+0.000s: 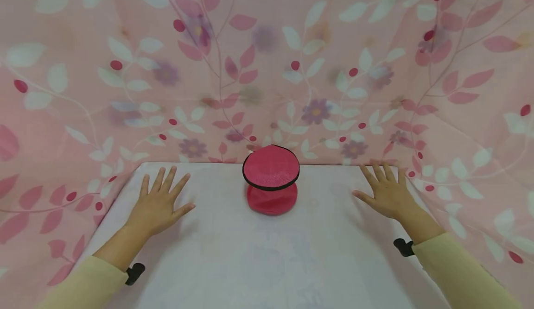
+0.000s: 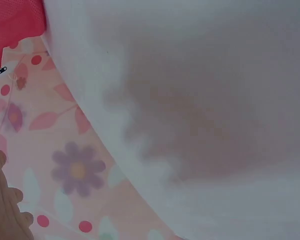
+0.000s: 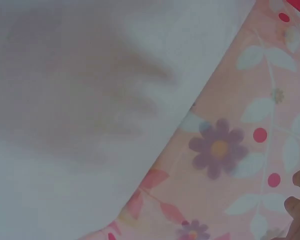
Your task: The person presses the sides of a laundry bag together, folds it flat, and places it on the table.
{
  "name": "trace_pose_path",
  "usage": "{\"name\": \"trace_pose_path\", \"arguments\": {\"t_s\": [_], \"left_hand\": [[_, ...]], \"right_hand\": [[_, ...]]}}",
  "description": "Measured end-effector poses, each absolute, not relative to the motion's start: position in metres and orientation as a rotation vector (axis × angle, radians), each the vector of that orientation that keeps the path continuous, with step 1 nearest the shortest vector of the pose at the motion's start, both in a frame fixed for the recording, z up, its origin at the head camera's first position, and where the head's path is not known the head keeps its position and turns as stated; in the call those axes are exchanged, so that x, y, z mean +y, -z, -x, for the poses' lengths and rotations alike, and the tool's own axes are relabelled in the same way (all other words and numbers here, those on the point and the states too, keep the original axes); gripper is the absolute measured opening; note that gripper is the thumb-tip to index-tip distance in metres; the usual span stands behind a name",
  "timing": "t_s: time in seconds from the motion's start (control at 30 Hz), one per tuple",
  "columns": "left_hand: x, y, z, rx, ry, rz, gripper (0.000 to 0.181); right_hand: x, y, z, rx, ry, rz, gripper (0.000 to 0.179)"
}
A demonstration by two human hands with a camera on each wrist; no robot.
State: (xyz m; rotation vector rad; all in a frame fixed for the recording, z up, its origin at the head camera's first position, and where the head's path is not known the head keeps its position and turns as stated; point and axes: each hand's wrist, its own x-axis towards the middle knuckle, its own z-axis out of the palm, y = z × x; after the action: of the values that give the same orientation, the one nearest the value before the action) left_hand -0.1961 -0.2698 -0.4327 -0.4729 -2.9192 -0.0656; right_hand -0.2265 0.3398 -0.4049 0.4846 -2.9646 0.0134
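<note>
A round pinkish-red zip pouch (image 1: 272,202) stands at the far middle of the table, its mesh lid (image 1: 271,167) edged in black and tilted up. Part of the pouch (image 2: 15,22), with a zipper pull, shows in the top corner of the left wrist view. To its left my left hand (image 1: 156,209) is held over the table, fingers spread and straight, holding nothing. On the other side my right hand (image 1: 385,195) has its fingers spread too and holds nothing. Both hands are apart from the pouch and cast shadows on the white surface.
The white-covered table (image 1: 267,258) ends at a back edge just behind the pouch. Pink floral cloth (image 1: 267,68) hangs behind it and along both sides. A small black piece (image 1: 135,274) sticks out at the left cuff, and another black piece (image 1: 403,247) at the right cuff.
</note>
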Motion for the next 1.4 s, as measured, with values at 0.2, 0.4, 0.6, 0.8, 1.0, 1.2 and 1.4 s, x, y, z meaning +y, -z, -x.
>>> {"name": "trace_pose_path", "arguments": {"t_s": [0.2, 0.4, 0.6, 0.8, 1.0, 1.2, 1.4], "left_hand": [[-0.261, 0.437, 0.200, -2.920, 0.057, 0.501, 0.085], [-0.249, 0.436, 0.202, -2.918, 0.075, 0.524, 0.085], [-0.242, 0.437, 0.204, -2.898, 0.089, 0.541, 0.084], [-0.233, 0.439, 0.209, -2.874, 0.111, 0.555, 0.085], [-0.221, 0.439, 0.214, -2.858, 0.116, 0.559, 0.086], [-0.211, 0.439, 0.217, -2.849, 0.163, 0.561, 0.085], [-0.199, 0.442, 0.220, -2.861, 0.169, 0.564, 0.085]], "right_hand": [[0.328, 0.405, 0.229, -2.973, -0.050, -0.493, 0.088], [0.318, 0.403, 0.230, -2.987, -0.076, -0.501, 0.087], [0.309, 0.401, 0.233, -2.996, -0.113, -0.507, 0.087], [0.299, 0.403, 0.237, -2.991, -0.148, -0.520, 0.086], [0.287, 0.403, 0.237, -2.969, -0.173, -0.542, 0.085], [0.276, 0.403, 0.238, -2.983, -0.184, -0.547, 0.086], [0.267, 0.402, 0.239, -2.970, -0.213, -0.560, 0.085]]}}
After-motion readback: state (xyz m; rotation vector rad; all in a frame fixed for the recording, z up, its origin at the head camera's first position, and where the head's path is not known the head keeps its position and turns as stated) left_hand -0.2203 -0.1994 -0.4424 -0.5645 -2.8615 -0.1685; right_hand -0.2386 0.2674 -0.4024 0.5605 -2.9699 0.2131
